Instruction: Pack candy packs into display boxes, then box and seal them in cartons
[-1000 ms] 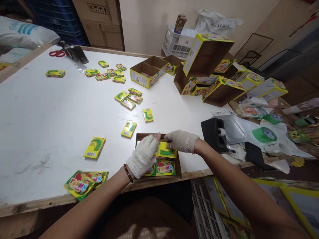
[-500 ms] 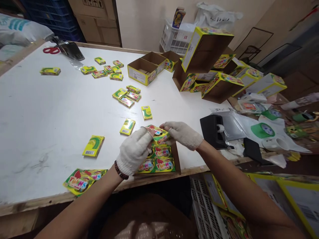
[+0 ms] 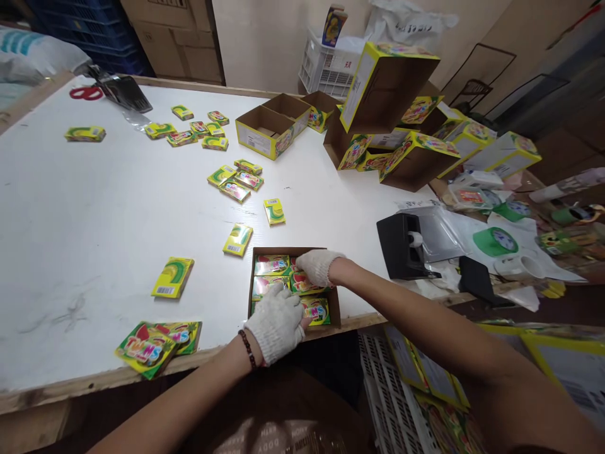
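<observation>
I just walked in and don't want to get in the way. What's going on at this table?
A person's white-gloved left hand lies over the nearer part of an open, brown-lined cardboard box at the front edge of the white tabletop. Their white-gloved right hand reaches into its rear right part, fingertips among flat green-and-yellow printed packs set in rows. Similar loose packs lie to the left and beyond. Yellow-edged open cardboard boxes are piled at the far right.
</observation>
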Tool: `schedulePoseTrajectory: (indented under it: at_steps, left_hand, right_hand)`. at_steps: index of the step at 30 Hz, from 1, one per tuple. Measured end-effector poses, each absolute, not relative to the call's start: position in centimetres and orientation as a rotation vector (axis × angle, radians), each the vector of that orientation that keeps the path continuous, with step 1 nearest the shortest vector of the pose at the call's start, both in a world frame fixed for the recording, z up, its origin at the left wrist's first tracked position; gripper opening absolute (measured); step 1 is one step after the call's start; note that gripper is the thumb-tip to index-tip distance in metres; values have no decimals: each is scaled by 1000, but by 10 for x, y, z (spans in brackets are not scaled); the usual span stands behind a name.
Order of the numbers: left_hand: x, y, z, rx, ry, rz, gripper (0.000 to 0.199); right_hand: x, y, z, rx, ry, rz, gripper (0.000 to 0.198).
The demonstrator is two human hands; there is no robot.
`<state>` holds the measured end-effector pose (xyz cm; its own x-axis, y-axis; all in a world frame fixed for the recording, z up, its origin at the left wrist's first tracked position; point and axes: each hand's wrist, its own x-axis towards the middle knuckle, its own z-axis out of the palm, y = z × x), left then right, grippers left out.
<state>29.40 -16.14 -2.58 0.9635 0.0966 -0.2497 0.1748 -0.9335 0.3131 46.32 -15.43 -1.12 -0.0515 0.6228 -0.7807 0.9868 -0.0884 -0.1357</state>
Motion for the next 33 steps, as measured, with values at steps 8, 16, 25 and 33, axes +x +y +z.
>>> schedulePoseTrajectory:
  at_steps: [8,16,25,33]
  left_hand:
    - [178,-110,5,2741,512,325,33]
    - [76,-58,9,2788,1022,-709,78]
    - [108,-57,19,2680,996,-415,44]
    - [245,-89,13,2907,518,479,42]
  right_hand:
    - [455,-167,-23,1825,1702,-1084,44]
    - [452,-175,-51,1911,1681,-1118,35]
    - [447,-170,-12,2176,1754,-1188,12]
    - [435,-163,42,2470,2186,-1236,22]
